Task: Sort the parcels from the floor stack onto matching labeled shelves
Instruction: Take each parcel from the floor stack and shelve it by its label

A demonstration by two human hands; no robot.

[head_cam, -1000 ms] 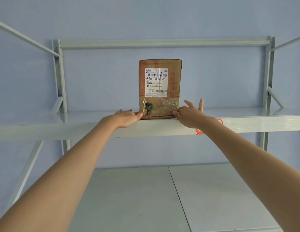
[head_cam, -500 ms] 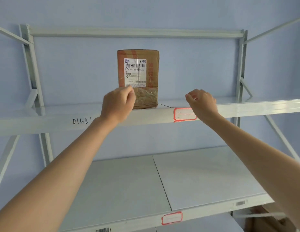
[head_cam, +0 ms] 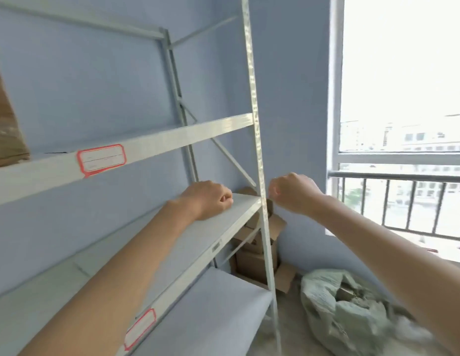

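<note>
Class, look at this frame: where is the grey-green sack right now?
In the head view, the grey-green sack lies crumpled on the floor at lower right, below the window railing, right of the cardboard boxes stacked by the shelving upright.

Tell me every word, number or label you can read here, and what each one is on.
No text can be read in this picture.
Red-bordered label on the upper shelf beam: faint lines only, too blurred to read.
Red-bordered label on the lower shelf edge: blurred, unreadable.
Small tag on the middle shelf edge: too small to read.
Parcel at the left edge: no print visible.
</note>
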